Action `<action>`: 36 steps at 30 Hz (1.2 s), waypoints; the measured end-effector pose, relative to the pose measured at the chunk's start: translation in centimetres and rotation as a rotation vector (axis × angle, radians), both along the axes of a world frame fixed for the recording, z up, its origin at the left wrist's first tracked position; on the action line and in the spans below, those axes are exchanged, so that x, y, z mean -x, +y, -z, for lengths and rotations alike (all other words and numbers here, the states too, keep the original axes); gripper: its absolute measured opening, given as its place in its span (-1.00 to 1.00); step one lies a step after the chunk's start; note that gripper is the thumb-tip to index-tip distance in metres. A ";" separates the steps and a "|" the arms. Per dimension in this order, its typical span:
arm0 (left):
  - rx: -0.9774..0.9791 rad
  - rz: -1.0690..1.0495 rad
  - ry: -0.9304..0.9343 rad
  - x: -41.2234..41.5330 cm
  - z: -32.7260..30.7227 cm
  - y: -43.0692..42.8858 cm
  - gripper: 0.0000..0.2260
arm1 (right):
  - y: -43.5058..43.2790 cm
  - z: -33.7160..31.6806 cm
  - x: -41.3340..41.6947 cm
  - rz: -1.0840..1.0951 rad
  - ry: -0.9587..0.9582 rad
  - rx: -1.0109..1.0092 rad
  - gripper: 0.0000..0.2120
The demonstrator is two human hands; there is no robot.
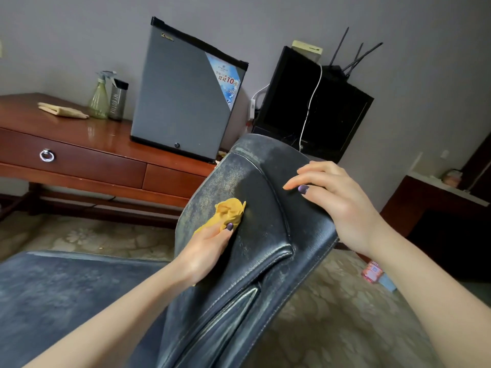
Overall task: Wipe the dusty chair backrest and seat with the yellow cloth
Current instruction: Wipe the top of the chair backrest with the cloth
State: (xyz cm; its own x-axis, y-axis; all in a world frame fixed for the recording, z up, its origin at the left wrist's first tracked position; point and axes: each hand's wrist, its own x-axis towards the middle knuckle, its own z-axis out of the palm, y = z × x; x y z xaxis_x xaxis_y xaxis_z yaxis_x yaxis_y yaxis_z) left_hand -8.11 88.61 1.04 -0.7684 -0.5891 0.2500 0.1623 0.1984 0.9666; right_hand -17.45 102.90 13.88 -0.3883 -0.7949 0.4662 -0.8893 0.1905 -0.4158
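Chair backrest (pixel 265 213), dark leather, runs through the centre of the frame from top centre to the bottom edge. A darker, cleaner band crosses its middle, while pale dust shows on the left part, along the upper rim and on the lower panels. Judged: backrest only partly wiped. Seat (pixel 66 296), lower left of frame, carries an even grey film with no clear wipe track, so it looks not yet begun. Task judged early, with most of the surface left. Right hand (pixel 337 200), centre right, rests on the backrest's right edge with fingers spread and loosely bent and thumb on the front face. It looks to be steadying rather than clamping. Left hand (pixel 210 251), centre of frame, grips the yellow cloth (pixel 228 211) and presses it to the backrest at the border between dusty and cleaner leather. The cloth is bunched, its free end poking out above the thumb. Hidden: the rest of the cloth and the left fingers lie under the palm, so how much cloth touches the leather cannot be told. The rear of the backrest and the chair's base are out of view. The seat is cut off at the left and bottom edges.
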 end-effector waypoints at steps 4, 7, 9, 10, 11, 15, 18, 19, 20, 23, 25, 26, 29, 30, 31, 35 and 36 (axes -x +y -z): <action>0.037 0.078 -0.032 -1.7 0.9 0.7 -0.68 | 0.0 0.0 -0.2 0.003 -0.011 0.013 -0.75; -0.046 0.136 -0.052 -3.0 2.0 1.0 -0.74 | 0.1 0.0 -0.2 0.010 -0.001 -0.004 -0.75; -0.051 0.182 -0.051 -3.9 2.5 1.6 -0.72 | 0.1 -0.1 -0.3 0.015 0.000 -0.012 -0.75; -0.053 0.198 -0.047 -4.4 2.6 2.0 -0.72 | 0.1 -0.1 -0.3 0.018 0.003 -0.013 -0.75; -0.058 0.209 -0.034 -4.9 2.6 2.3 -0.73 | 0.1 -0.1 -0.4 0.021 0.010 -0.015 -0.75; -0.046 0.242 0.065 -5.7 2.8 3.5 -0.68 | 0.1 0.0 -0.4 0.025 0.017 -0.009 -0.76; -0.035 0.251 0.107 -5.3 2.4 4.0 -0.72 | 0.1 0.0 -0.4 0.021 0.010 -0.002 -0.76; -0.033 0.259 0.131 -5.0 2.0 4.1 -0.73 | 0.1 0.0 -0.3 0.021 0.009 -0.002 -0.76; -0.018 0.267 0.156 -4.7 1.5 4.1 -0.73 | 0.1 0.1 -0.3 0.021 0.008 0.000 -0.76; 0.050 0.265 0.202 -3.5 0.2 3.9 -0.74 | 0.0 0.1 -0.1 0.014 0.009 0.005 -0.76; 0.101 0.243 0.185 -2.2 -0.2 3.3 -0.78 | 0.0 0.1 0.0 0.011 0.016 0.013 -0.76; 0.130 0.228 0.174 -1.6 -0.3 3.1 -0.78 | 0.0 0.1 0.1 0.010 0.016 0.018 -0.75; 0.199 0.158 0.198 0.0 -1.3 2.5 -0.78 | -0.2 0.2 0.3 0.012 0.008 0.030 -0.72; 0.225 0.124 0.209 0.4 -1.7 2.4 -0.75 | -0.2 0.2 0.3 0.010 0.013 0.034 -0.71; 0.245 0.090 0.205 0.8 -2.2 2.3 -0.71 | -0.2 0.2 0.3 0.005 0.018 0.037 -0.71; 0.238 -0.017 0.073 2.7 -3.4 1.1 -0.71 | -0.2 0.1 0.1 -0.014 -0.009 0.052 -0.73; 0.230 -0.029 0.041 3.2 -3.6 0.7 -0.70 | -0.1 0.1 0.0 -0.015 -0.015 0.049 -0.73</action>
State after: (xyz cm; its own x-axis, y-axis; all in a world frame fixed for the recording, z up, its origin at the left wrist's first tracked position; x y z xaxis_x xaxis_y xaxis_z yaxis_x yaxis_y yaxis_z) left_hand -11.32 89.27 4.61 -0.7386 -0.5344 0.4109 0.1915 0.4181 0.8880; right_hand -17.47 102.76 13.74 -0.3839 -0.7771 0.4987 -0.8854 0.1565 -0.4377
